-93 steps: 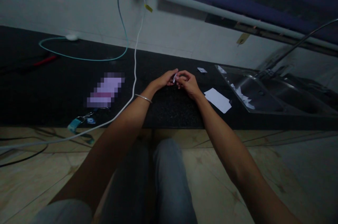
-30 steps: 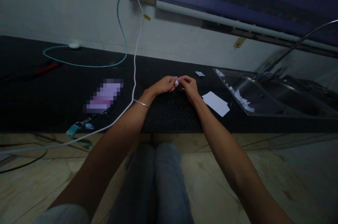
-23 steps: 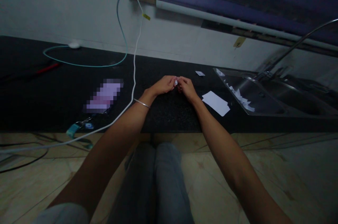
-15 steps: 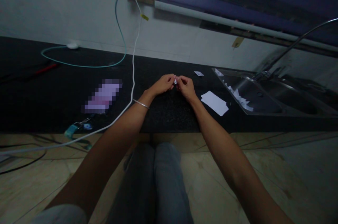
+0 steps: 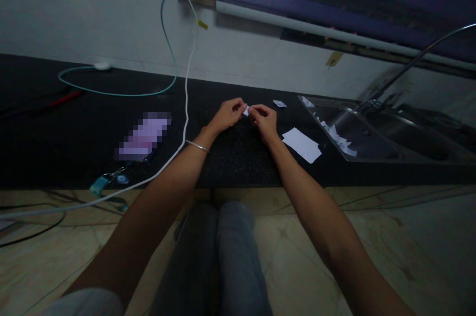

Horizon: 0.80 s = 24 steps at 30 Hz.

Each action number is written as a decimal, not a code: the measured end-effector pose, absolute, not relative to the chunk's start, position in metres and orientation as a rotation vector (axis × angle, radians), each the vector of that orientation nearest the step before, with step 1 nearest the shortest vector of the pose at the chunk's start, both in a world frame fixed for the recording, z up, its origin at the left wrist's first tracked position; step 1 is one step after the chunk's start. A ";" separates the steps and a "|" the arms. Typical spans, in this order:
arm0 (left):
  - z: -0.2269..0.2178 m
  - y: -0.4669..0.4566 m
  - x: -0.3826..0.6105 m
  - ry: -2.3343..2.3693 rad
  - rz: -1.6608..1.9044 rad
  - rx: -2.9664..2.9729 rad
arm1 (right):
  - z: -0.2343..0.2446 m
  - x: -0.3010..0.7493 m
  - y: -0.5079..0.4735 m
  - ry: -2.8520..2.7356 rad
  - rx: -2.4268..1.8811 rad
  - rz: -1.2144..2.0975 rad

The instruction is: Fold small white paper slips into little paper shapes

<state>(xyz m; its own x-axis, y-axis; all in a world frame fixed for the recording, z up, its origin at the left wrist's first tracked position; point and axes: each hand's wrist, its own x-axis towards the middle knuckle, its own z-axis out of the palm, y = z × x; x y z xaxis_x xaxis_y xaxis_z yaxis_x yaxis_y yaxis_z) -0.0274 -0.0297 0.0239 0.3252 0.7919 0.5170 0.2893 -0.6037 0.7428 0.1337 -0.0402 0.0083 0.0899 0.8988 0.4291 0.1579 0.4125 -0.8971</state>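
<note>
Between my fingertips, above the black counter [image 5: 238, 162], is a small piece of white paper [image 5: 246, 111]. My left hand [image 5: 229, 113] pinches it from the left side, a metal bangle round that wrist. From the right, my right hand [image 5: 264, 118] pinches the same piece, fingers curled. Much of the paper is hidden by the fingers. To the right of my right hand lies a stack of white paper sheets [image 5: 301, 145]. Behind it rests a small folded-looking white paper [image 5: 279, 103].
White paper scraps [image 5: 336, 137] lie along the left edge of the steel sink [image 5: 375, 157], beneath a curved faucet [image 5: 416, 58]. On the left are a blurred-out flat item [image 5: 145, 137], a teal strap [image 5: 99, 184], a white cable [image 5: 186, 107] and a teal cable [image 5: 122, 94].
My fingers have shifted slightly on the small paper, and more of its white surface shows between them. The left fingers are a little straighter. Other things lie as before.
</note>
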 end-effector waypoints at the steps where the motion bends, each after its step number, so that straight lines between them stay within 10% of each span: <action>1: 0.024 -0.030 -0.027 0.957 1.248 2.057 | 0.008 0.133 -0.040 -1.387 -1.027 0.717; 24: 0.029 -0.039 -0.004 1.020 1.439 1.799 | 0.008 0.126 -0.044 -1.266 -1.003 0.522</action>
